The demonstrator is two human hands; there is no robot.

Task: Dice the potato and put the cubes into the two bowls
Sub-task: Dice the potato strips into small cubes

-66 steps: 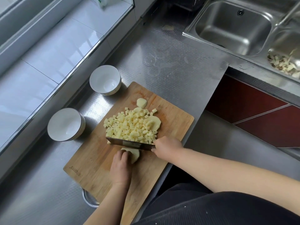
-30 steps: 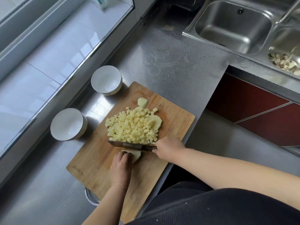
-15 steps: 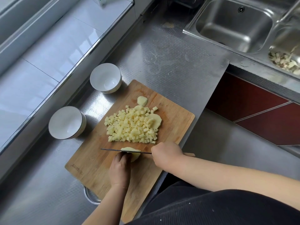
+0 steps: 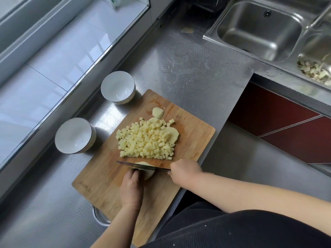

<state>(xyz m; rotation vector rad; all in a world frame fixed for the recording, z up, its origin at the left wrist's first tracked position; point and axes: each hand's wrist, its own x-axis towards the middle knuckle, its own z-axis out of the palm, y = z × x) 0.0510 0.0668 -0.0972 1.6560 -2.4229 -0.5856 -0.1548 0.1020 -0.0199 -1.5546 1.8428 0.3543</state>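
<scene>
Pale, wet-cut potato piece (image 4: 147, 171), firm but likely slippery, lies on the cutting board (image 4: 100, 183) under my left hand's (image 4: 132, 188) curled fingertips, while my right hand (image 4: 185, 171) grips the cleaver (image 4: 136, 165) just beyond them, diced cubes (image 4: 146, 142) farther off.

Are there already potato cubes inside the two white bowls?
No, both white bowls are empty; the potato cubes lie piled on the cutting board.
</scene>
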